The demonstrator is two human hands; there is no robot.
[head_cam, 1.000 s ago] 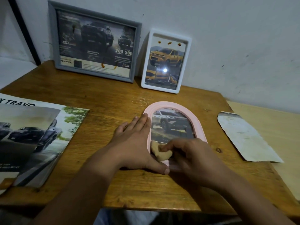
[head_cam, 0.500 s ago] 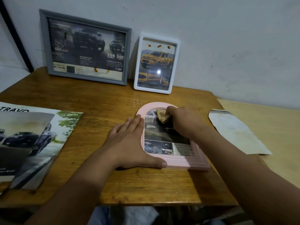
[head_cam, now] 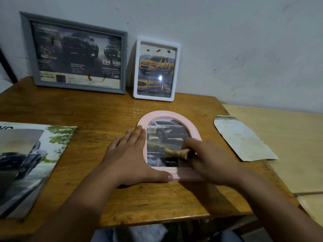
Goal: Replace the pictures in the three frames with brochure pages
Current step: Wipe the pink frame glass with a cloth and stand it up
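Wooden surface [head_cam: 87,109], orange-brown w/ visible grain, pushed against a pale wall [head_cam: 227,41] that's scuffed and speckled. A lighter wooden top [head_cam: 288,137] butts up on the right side.

Pink arched frame [head_cam: 167,114] lies flat near the middle of the surface, a car brochure page showing under its glass. Left hand [head_cam: 132,158] lies flat beside the frame's left edge, fingers [head_cam: 136,137] pressed together and straight, thumb along the frame's bottom rim. Right hand [head_cam: 211,161] is over the lower right of the frame, fingers pinching a small tan wad [head_cam: 176,151] against the glass; hand is motion-blurred.

At the back, leaning on the wall: grey frame [head_cam: 26,49] w/ a dark truck page, and just right of it a white frame [head_cam: 176,70] w/ a yellow truck page. Both upright, close together, not clearly touching.

Car brochure [head_cam: 35,163] lies open at the left edge of the surface, well apart from the pink frame. Worn arch-shaped paper [head_cam: 243,138] lies right of the pink frame, straddling the join btw the two tops.
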